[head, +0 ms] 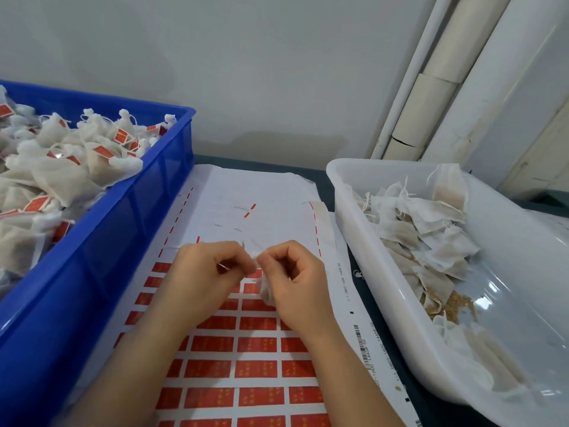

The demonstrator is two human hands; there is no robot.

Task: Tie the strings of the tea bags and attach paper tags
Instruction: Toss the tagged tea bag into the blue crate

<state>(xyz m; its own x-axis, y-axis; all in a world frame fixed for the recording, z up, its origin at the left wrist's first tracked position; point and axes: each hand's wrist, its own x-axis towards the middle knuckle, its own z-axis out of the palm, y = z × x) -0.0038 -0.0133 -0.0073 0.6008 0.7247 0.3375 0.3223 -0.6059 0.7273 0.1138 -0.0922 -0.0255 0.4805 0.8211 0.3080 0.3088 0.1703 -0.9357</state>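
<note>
Right hand (294, 280) pinches tea bag (265, 291) at its neck, long axis hanging toward table's near edge; left hand (209, 272) just beside pinches string (254, 256).

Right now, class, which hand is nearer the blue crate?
Left. The left hand is just right of the blue crate, over the tag sheet; the right hand is farther right, toward the white tub. Both pinch one tea bag.

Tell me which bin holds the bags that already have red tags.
The blue bin on the left: its bags carry red tags. The white bin on the right holds only untagged bags.
</note>
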